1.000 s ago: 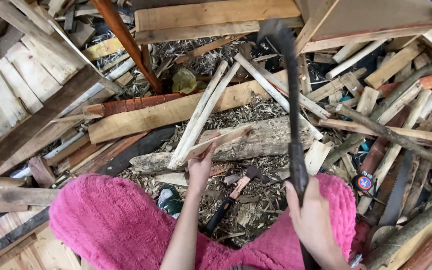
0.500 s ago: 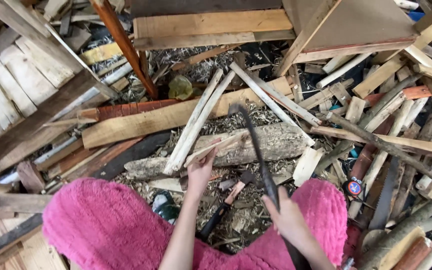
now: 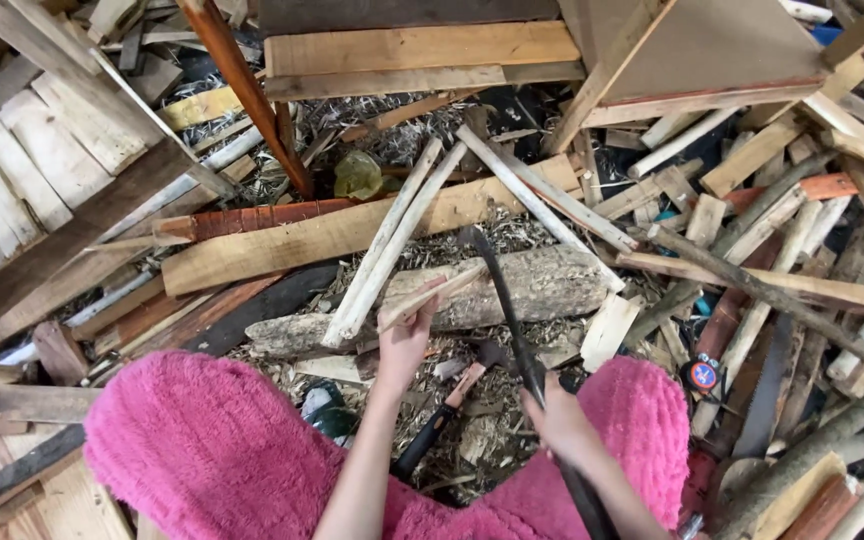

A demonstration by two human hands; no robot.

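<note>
My left hand (image 3: 404,340) grips a thin pale wooden stick (image 3: 430,297) and holds it against a rough log (image 3: 512,290) that lies across the ground. My right hand (image 3: 559,425) is closed on the handle of a long dark machete (image 3: 502,300), whose blade angles up over the log, close to the stick's far end. My knees are covered by a fuzzy pink garment (image 3: 212,450). Between them a hammer (image 3: 442,415) with a black grip lies on wood chips.
Scrap planks, split sticks and offcuts lie piled all around. A long pale board (image 3: 292,245) lies behind the log, a reddish pole (image 3: 247,95) leans at the back, a wooden box frame (image 3: 692,50) stands top right. A saw blade (image 3: 767,385) lies at right.
The machete has swung down from raised high on the right to low over the log near the stick. My left hand has kept the stick on the log.
</note>
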